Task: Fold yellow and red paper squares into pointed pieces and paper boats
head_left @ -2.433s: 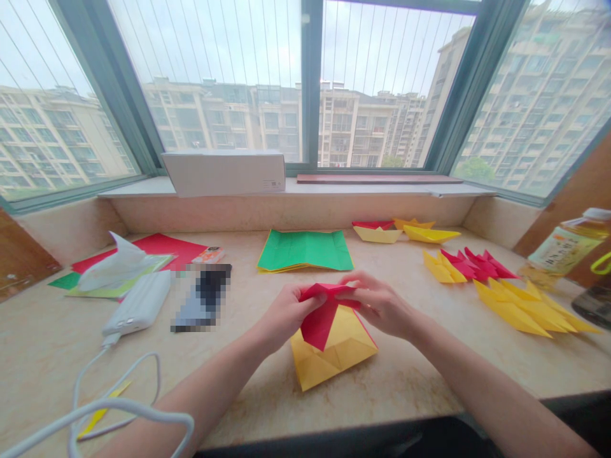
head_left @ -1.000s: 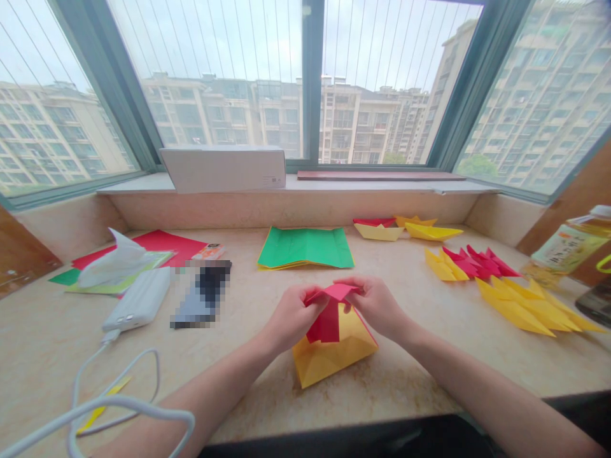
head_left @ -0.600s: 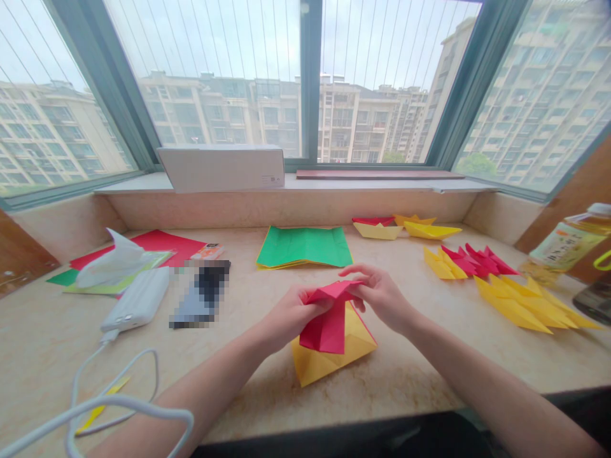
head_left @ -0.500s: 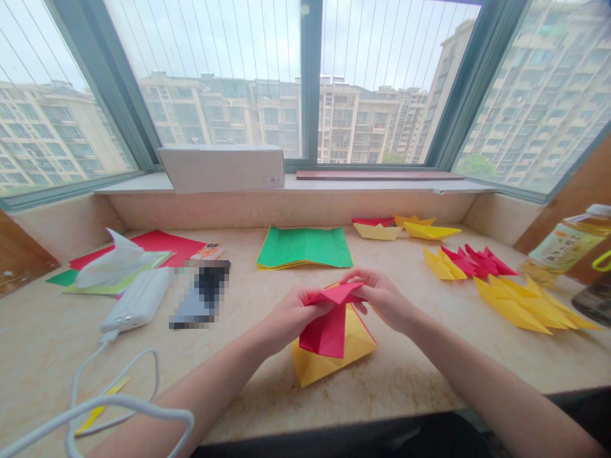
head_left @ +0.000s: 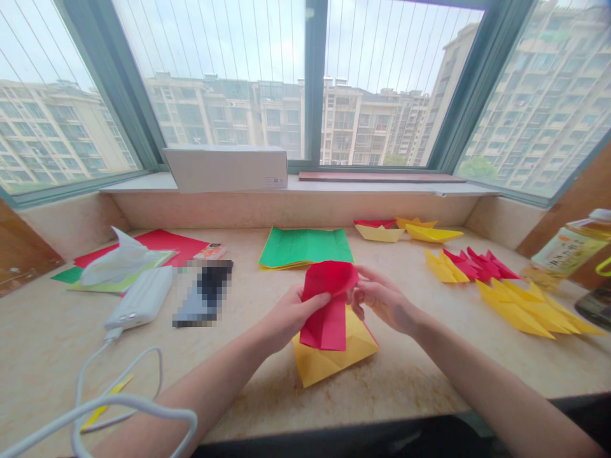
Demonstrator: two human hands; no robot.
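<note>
Red paper sits lifted just above the yellow fold on the counter, long axis running away from us; we pinch its left edge with the left hand, its right flap with the right hand.

We see red paper on top, yellow paper under, green sheet, white box, white power bank. We see folded shapes red and yellow, counter pale beige, speckled.
</note>
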